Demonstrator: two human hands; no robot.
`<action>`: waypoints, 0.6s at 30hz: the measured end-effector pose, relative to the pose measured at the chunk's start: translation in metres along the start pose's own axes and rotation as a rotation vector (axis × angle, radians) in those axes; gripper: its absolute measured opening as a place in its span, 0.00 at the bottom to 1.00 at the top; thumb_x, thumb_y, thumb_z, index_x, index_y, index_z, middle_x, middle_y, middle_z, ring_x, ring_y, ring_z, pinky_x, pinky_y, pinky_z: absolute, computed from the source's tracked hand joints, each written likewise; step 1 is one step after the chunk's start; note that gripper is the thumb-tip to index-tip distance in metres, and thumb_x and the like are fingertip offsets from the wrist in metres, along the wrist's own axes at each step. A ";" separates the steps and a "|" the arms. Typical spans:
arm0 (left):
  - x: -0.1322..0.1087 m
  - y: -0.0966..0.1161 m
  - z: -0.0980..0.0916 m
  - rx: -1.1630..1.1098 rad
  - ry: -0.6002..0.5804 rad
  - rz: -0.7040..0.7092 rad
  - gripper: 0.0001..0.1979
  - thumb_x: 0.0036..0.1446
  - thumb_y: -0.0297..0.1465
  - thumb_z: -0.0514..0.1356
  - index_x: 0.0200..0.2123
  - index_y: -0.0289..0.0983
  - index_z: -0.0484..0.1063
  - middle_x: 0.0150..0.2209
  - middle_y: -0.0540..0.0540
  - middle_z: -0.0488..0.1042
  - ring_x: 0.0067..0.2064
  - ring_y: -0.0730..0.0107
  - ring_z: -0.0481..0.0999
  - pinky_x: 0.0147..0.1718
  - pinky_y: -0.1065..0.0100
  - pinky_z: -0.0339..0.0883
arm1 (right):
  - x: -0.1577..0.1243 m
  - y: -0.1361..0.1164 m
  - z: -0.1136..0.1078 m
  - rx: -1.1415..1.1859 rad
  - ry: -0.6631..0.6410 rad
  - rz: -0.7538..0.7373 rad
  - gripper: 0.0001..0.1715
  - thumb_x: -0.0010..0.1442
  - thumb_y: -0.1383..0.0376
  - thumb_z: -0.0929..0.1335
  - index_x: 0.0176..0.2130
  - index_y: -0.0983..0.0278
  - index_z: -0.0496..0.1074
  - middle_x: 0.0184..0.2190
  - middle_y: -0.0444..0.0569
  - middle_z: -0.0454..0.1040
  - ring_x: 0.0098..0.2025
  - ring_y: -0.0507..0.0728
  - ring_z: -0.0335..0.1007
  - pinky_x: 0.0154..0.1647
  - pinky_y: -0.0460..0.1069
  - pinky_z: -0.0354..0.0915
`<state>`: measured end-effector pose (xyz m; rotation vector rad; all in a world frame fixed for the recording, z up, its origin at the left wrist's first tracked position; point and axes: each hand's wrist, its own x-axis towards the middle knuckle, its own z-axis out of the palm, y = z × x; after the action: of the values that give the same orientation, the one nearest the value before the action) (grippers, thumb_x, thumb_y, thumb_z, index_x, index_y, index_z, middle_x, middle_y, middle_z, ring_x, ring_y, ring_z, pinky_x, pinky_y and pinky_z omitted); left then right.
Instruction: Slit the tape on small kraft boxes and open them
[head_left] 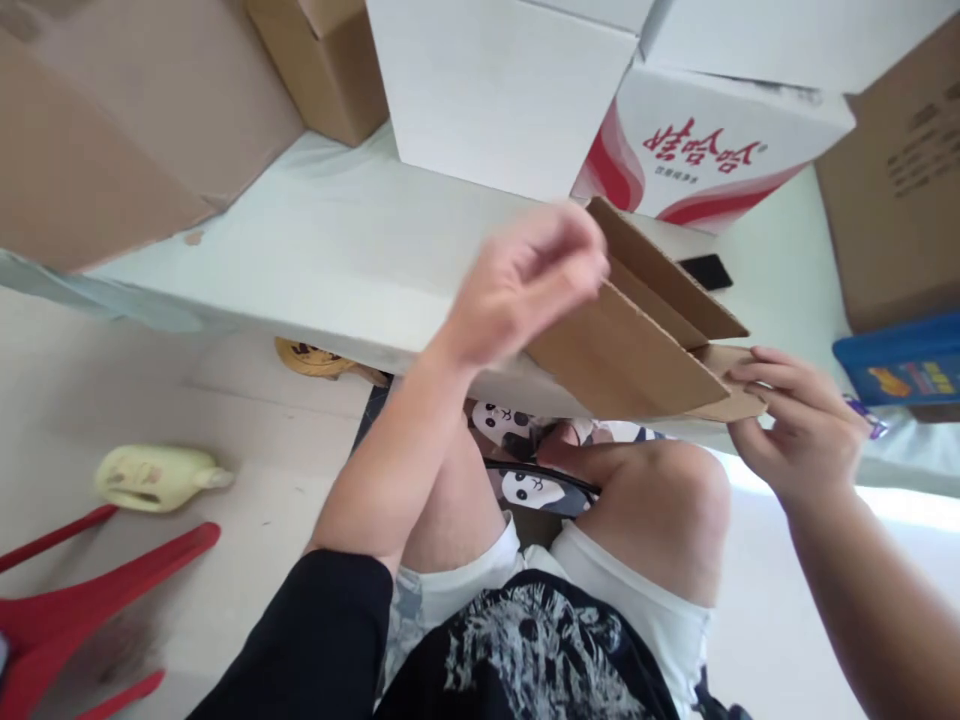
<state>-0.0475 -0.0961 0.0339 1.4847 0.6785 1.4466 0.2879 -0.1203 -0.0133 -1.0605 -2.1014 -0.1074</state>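
I'm seeing the right hand (799, 425) pinching a folded cardboard box (637, 330) (blurred left hand (525, 280) curling against it, grip unclear), white cartons (510, 90) crowding behind.

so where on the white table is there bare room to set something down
Bare tabletop runs from the brown box on the left to the left hand. It is crowded behind, along the white boxes, and on the right, where both hands hold the small carton near the blue box.
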 end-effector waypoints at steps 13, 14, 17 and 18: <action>-0.005 -0.056 0.048 0.472 0.258 -0.332 0.06 0.58 0.24 0.63 0.38 0.40 0.76 0.33 0.49 0.72 0.38 0.65 0.76 0.44 0.61 0.71 | -0.039 0.019 -0.014 0.152 0.126 -0.107 0.08 0.48 0.71 0.68 0.26 0.57 0.69 0.33 0.51 0.81 0.48 0.68 0.81 0.43 0.63 0.77; -0.011 -0.057 0.051 0.479 0.275 -0.327 0.07 0.58 0.25 0.62 0.39 0.41 0.76 0.34 0.49 0.72 0.41 0.63 0.77 0.46 0.59 0.72 | -0.041 0.020 -0.013 0.173 0.139 -0.115 0.07 0.49 0.70 0.68 0.25 0.57 0.67 0.33 0.51 0.80 0.47 0.68 0.81 0.43 0.62 0.77; -0.031 -0.061 0.055 0.498 0.289 -0.256 0.08 0.61 0.32 0.61 0.44 0.43 0.76 0.41 0.48 0.75 0.52 0.55 0.77 0.54 0.53 0.71 | -0.049 0.020 -0.011 0.246 0.184 -0.124 0.08 0.49 0.68 0.66 0.24 0.58 0.61 0.32 0.51 0.78 0.47 0.66 0.79 0.42 0.60 0.75; -0.038 -0.063 0.056 0.498 0.283 -0.221 0.10 0.62 0.36 0.61 0.45 0.43 0.76 0.45 0.47 0.76 0.57 0.53 0.75 0.57 0.51 0.70 | -0.050 0.018 -0.010 0.264 0.190 -0.107 0.08 0.49 0.67 0.66 0.25 0.58 0.59 0.32 0.50 0.78 0.47 0.66 0.79 0.42 0.60 0.74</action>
<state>0.0137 -0.1156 -0.0325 1.5170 1.4132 1.3863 0.3255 -0.1454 -0.0441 -0.7506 -1.9365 0.0172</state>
